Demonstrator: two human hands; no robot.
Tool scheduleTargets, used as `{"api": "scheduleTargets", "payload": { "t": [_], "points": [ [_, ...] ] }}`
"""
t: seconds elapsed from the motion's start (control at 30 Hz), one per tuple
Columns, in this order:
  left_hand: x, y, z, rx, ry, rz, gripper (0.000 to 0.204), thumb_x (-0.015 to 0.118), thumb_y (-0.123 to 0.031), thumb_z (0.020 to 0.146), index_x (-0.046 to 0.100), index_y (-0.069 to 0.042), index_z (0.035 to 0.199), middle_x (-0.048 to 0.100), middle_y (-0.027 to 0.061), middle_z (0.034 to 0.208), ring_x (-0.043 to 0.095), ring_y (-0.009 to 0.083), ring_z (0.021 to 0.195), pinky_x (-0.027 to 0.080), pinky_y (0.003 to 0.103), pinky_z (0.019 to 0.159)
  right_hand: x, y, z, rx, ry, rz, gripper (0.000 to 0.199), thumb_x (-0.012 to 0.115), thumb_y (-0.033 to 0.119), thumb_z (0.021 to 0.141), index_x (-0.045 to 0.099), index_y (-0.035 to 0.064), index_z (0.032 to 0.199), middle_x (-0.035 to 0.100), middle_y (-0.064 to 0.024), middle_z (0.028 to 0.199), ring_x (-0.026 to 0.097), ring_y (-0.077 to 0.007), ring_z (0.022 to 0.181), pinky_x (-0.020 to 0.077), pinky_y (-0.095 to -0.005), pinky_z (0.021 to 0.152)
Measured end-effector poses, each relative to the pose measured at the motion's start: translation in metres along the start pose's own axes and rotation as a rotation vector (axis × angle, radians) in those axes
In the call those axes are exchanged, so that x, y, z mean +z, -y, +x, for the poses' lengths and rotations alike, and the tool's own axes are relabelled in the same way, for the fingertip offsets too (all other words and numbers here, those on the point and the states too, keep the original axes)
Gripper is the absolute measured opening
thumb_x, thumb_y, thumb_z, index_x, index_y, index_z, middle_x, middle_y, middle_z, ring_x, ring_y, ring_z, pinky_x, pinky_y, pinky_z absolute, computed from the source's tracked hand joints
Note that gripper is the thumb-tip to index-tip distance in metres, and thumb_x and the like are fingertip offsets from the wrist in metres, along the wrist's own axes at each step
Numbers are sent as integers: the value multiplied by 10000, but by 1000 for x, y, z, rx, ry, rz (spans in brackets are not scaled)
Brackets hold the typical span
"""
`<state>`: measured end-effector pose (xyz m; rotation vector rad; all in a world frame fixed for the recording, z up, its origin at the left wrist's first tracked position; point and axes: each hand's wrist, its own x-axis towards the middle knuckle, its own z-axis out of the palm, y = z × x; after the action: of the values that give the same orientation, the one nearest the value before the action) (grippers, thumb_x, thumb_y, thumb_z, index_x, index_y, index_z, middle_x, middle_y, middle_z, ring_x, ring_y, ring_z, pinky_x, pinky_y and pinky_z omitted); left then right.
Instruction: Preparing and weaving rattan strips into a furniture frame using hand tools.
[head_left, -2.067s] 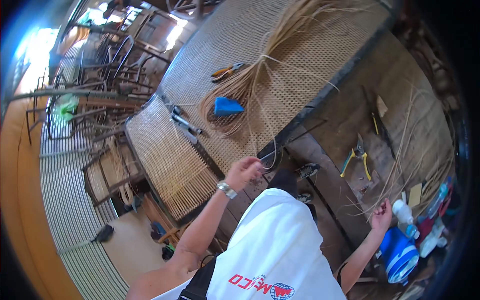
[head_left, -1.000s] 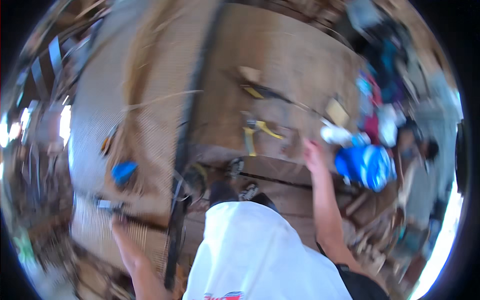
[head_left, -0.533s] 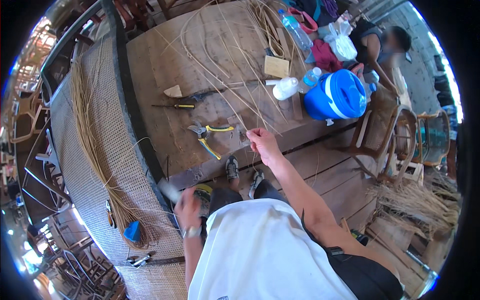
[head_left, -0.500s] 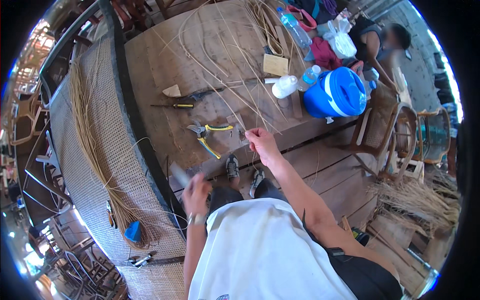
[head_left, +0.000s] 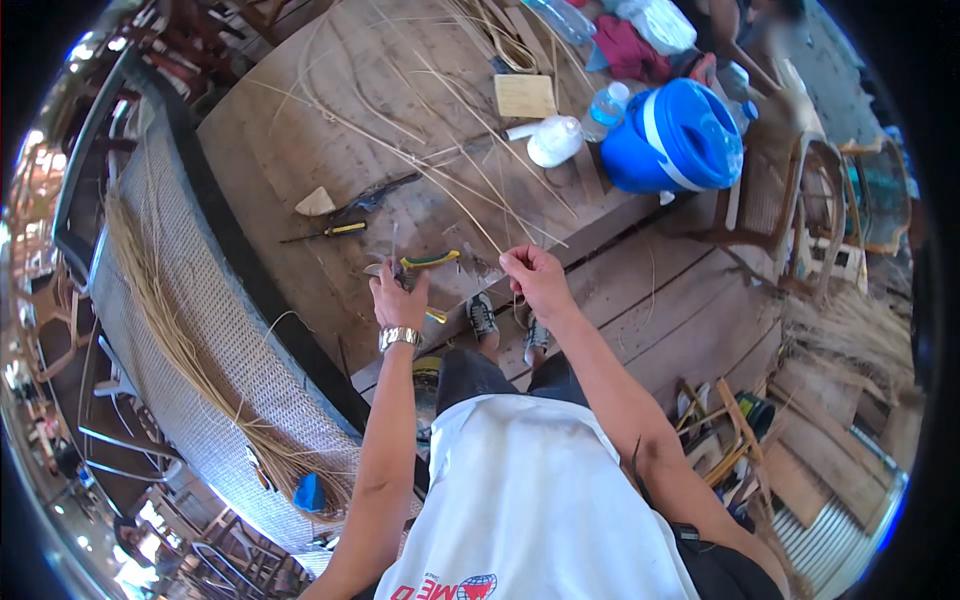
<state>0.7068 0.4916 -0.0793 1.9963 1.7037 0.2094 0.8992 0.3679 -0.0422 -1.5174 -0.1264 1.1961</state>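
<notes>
My right hand (head_left: 540,285) is closed in a pinch on a thin cane strip (head_left: 468,212), which runs up across the wooden table and curls below my fingers. My left hand (head_left: 402,295), with a metal watch at the wrist, is closed around a knife; its thin grey blade (head_left: 394,240) points away from me and the handle is hidden in my fingers. Under and beside that hand lie yellow-handled pruning shears (head_left: 430,260), partly covered. A screwdriver (head_left: 345,229), a pale wedge-shaped piece (head_left: 316,203) and a dark strip (head_left: 378,197) lie farther off on the table.
A woven cane panel (head_left: 215,330) with a fibre bundle (head_left: 190,350) stands at left. Toward the back right are a white bottle (head_left: 555,142), a water bottle (head_left: 605,110) and a blue cooler (head_left: 670,135). A person (head_left: 745,50), cane chairs (head_left: 770,215) and loose fibres (head_left: 850,320) are beyond.
My left hand has moved up and inward with the knife, from beside the panel to over the pruning shears. My right hand still pinches the strip. The view has shifted a little.
</notes>
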Motion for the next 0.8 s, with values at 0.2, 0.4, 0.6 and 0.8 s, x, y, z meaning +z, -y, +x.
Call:
{"api": "scheduleTargets", "payload": {
  "t": [0.2, 0.4, 0.6, 0.8],
  "points": [
    [-13, 67, 10, 147, -167, 93, 572, 746, -254, 787, 510, -128, 1293, 596, 139, 1131, 632, 352, 913, 524, 476, 739, 0, -9, -13, 38, -15, 21, 142, 681, 163, 882, 623, 35, 896, 583, 20, 747, 495, -56, 597, 413, -220, 550],
    [-29, -15, -12, -242, 218, -900, 313, 697, -298, 885, 662, -3, 982, 705, 48, 830, 485, 49, 527, 370, 221, 472, 16, -20, -23, 5, 8, 86, 138, 681, 159, 876, 621, 35, 886, 586, 14, 742, 504, -69, 611, 415, -231, 555],
    [-15, -82, -13, -226, 641, -1101, 205, 674, -218, 903, 671, -29, 981, 705, 47, 830, 418, 33, 453, 291, 204, 395, 20, -14, -28, -40, 35, -3, 126, 658, 148, 913, 621, 27, 914, 587, 18, 759, 504, -63, 616, 413, -222, 550],
    [5, -69, 54, -29, 500, -822, 181, 708, -206, 888, 671, -38, 946, 680, 34, 809, 437, 35, 472, 308, 204, 412, -40, -71, -44, -48, 4, 11, 243, 686, 241, 895, 663, 9, 962, 619, -19, 770, 542, -104, 661, 443, -266, 584]
  ]
}}
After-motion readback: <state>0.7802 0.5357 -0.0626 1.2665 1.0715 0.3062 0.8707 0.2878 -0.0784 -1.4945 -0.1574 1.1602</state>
